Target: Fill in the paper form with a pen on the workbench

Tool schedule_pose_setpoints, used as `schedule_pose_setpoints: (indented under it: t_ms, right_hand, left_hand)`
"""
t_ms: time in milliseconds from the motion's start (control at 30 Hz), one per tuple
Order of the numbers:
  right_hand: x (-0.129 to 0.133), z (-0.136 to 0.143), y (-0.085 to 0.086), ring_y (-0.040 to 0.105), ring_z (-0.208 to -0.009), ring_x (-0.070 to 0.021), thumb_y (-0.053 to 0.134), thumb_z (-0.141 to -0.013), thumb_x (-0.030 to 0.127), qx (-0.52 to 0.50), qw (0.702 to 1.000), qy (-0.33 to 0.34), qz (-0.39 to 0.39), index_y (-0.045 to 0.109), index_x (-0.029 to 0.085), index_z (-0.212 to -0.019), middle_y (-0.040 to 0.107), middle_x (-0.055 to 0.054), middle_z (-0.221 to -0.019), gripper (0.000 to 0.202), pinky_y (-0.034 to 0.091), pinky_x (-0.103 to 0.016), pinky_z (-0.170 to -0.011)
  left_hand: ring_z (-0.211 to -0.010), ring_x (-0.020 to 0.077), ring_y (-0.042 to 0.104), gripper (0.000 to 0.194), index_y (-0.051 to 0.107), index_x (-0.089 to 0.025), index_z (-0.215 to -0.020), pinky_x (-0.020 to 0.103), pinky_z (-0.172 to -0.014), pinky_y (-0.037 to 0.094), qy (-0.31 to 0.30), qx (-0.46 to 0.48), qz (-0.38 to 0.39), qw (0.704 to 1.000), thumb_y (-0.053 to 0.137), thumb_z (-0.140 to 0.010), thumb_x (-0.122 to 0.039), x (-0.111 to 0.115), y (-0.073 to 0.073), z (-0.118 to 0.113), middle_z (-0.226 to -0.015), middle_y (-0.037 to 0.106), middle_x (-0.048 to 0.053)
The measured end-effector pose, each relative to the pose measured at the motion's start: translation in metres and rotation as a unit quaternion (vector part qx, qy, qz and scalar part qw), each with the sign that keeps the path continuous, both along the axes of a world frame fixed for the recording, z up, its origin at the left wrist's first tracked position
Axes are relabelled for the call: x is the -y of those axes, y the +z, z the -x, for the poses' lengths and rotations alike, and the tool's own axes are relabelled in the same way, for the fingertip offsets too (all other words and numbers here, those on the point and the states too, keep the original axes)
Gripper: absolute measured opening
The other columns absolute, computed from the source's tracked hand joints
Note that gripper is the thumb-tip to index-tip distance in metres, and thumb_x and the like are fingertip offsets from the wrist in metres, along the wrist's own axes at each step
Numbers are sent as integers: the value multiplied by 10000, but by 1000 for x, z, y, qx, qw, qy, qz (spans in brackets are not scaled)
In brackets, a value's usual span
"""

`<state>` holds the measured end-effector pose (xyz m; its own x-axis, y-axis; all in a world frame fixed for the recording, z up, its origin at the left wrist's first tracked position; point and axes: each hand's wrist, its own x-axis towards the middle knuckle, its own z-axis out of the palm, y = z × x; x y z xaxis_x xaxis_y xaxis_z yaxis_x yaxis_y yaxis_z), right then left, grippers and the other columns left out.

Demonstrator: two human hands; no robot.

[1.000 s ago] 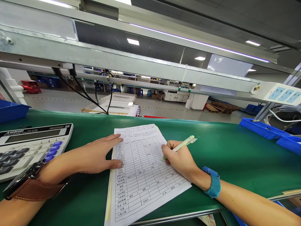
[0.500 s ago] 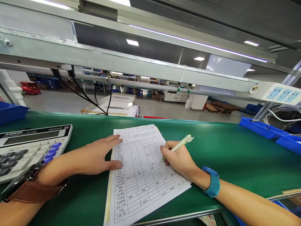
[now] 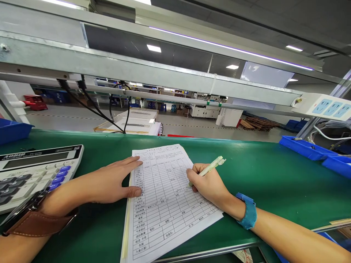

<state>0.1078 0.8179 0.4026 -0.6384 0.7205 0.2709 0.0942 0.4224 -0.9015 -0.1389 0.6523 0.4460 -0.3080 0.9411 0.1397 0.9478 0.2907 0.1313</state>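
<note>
Right hand still gripping pen, left hand stays flat on form

A green mat is spread over the workbench, edged along its near side by a metal strip. Overhead, grey steel rails are run across the bench from 9 to 3 o'clock, and black cables are hung from them at 11 o'clock. A white power strip with blue sockets is mounted at 2 o'clock. Beyond the bench, a grey factory floor is seen, marked by a dark line. Wooden pallets are stacked at 1 o'clock, white cabinets at 12. Recessed ceiling panels are lit.
</note>
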Motion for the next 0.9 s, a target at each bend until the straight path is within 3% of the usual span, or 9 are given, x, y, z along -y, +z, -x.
schedule_pose_setpoints:
  t_ms: [100, 167, 633, 900]
  right_hand:
    - [0, 1, 0, 478, -456, -91, 549, -794, 285, 3, 1000, 2, 0, 433, 202, -562, 513, 41, -479, 272, 348, -188, -431]
    - [0, 1, 1, 478, -450, -91, 545, -796, 278, 5, 1000, 2, 0, 438, 202, -564, 519, 40, -474, 267, 351, -189, -434]
    - [1, 0, 0, 461, -459, -98, 547, -751, 261, 10, 1000, 0, 2, 426, 205, -556, 518, 35, -486, 236, 319, -204, -434]
    - [3, -1, 2, 484, -451, -105, 585, -776, 312, -1, 1000, -12, 8, 445, 205, -552, 537, 22, -476, 285, 345, -205, -439]
  left_hand:
    - [-1568, 372, 314, 984, 400, -115, -1607, 498, -1297, 264, -1, 6, 73, 997, 656, -774, -572, -2, 2, -2, -1712, 263, 111]
    - [-1580, 369, 283, 995, 370, -109, -1621, 485, -1307, 250, 7, 5, 84, 996, 650, -787, -573, -3, 3, -2, -1720, 229, 110]
    - [-1584, 358, 274, 968, 385, -94, -1615, 464, -1314, 238, 17, -2, 91, 996, 640, -789, -529, -2, 7, -7, -1716, 247, 98]
    - [-1566, 355, 319, 953, 511, -200, -1547, 467, -1298, 258, 19, 33, 46, 998, 709, -701, -592, -2, -1, 3, -1698, 322, 66]
